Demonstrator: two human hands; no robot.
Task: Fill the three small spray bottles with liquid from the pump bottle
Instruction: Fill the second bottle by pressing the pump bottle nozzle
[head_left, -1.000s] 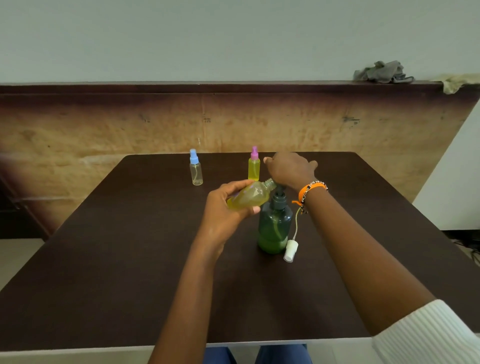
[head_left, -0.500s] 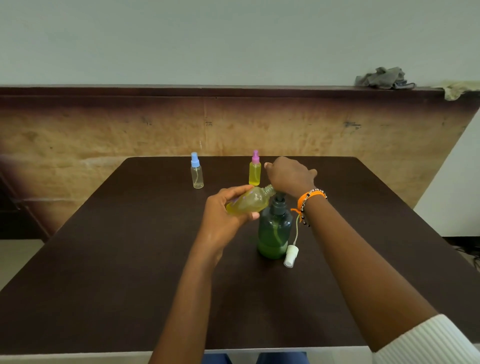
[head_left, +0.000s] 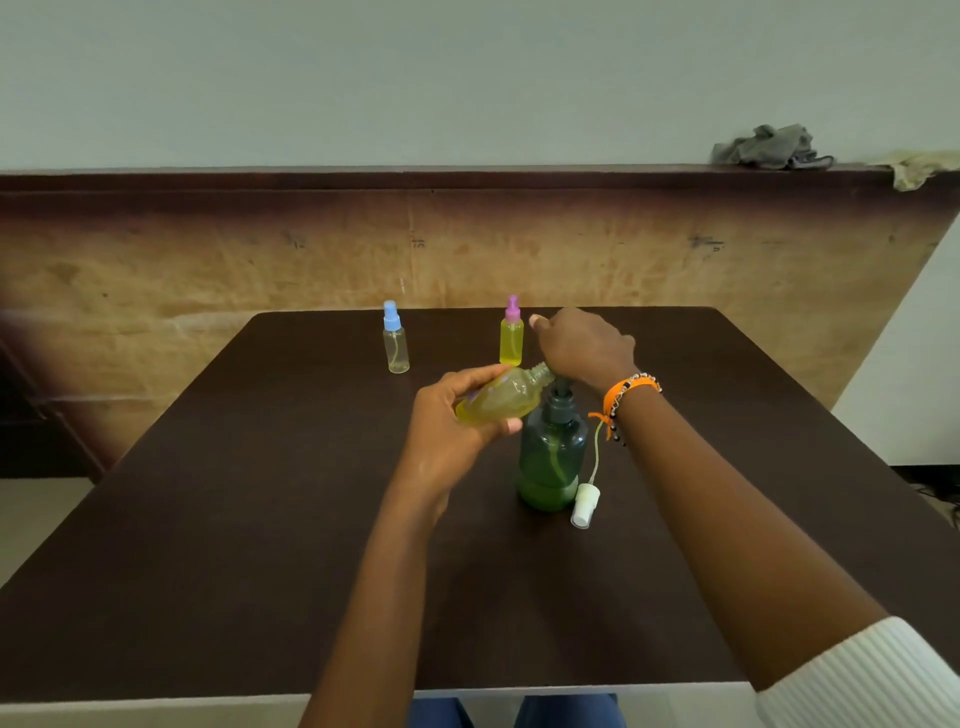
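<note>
Two hands over dark table (head_left: 218, 519): left fingers (head_left: 483, 376) curled round uncapped bottle (head_left: 501, 397), right fingers hidden.

A ribbed white knit sleeve (head_left: 878, 675) covers the right upper forearm, an orange cord bracelet with dark and pale beads (head_left: 626, 396) circles that wrist, and blue trousers (head_left: 514, 711) show below.

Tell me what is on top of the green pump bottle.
The right hand rests over the pump bottle, covering its pump head and spout. Only the dark collar shows below. The open neck of the tilted spray bottle meets it there.
</note>
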